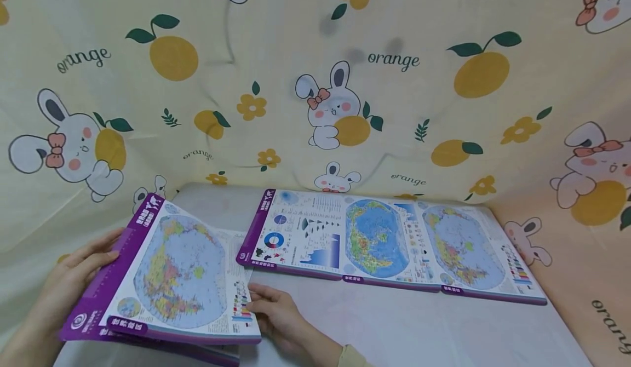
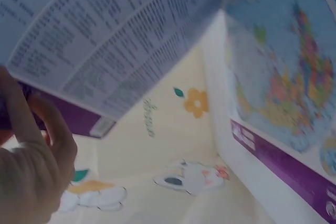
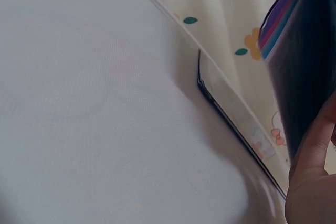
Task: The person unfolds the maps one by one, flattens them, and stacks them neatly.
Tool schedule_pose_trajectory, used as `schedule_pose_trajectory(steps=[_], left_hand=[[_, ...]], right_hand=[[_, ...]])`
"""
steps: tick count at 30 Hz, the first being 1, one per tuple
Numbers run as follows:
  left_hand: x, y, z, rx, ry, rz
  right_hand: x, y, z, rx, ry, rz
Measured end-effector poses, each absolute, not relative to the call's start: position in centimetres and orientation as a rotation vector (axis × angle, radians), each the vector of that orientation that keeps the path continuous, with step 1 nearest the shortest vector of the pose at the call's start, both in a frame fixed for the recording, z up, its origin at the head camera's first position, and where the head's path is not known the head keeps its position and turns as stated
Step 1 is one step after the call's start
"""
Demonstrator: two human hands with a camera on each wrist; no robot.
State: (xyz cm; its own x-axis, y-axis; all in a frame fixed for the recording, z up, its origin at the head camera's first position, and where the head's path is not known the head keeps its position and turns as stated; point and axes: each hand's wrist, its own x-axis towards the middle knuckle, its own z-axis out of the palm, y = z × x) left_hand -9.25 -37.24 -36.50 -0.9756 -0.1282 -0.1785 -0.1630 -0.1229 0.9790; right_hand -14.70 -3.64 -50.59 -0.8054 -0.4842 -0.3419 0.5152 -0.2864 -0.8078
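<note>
A folded world map (image 1: 184, 268) with a purple left strip is held tilted above the table, at the left of the head view. My left hand (image 1: 81, 282) grips the purple strip. At the lower right edge, my right hand (image 1: 286, 315) pinches the map between thumb and fingers. Beneath it shows part of another folded map (image 1: 224, 354), mostly hidden. In the left wrist view, dense printed text covers the underside of the held map (image 2: 121, 40), with the left hand (image 2: 37, 156) at its purple border. The right wrist view has the right hand (image 3: 315, 177) against the map's dark side.
A long row of joined map and chart panels (image 1: 377, 241) lies along the back of the white table (image 1: 374, 323), right of the held map. Cloth printed with rabbits and oranges (image 1: 276, 44) hangs behind and at the sides.
</note>
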Motion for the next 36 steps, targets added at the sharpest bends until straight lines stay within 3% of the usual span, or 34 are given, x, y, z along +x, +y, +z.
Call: schedule_pose_trajectory(steps=[19, 29, 36], left_hand=[[-8.0, -34.0, -34.1, -0.071, 1.61, 2.733], [-9.1, -32.1, -33.5, 0.213, 1.361, 2.86], [-9.9, -30.5, -32.6, 0.23, 1.309, 2.878]], right_hand=[[-13.7, -3.4, -49.0, -0.06, 1.152, -2.087], [-14.4, -1.5, -47.3, -0.088, 1.2, -2.14], [-15.4, 0.9, -45.6, -0.089, 1.135, -2.232]])
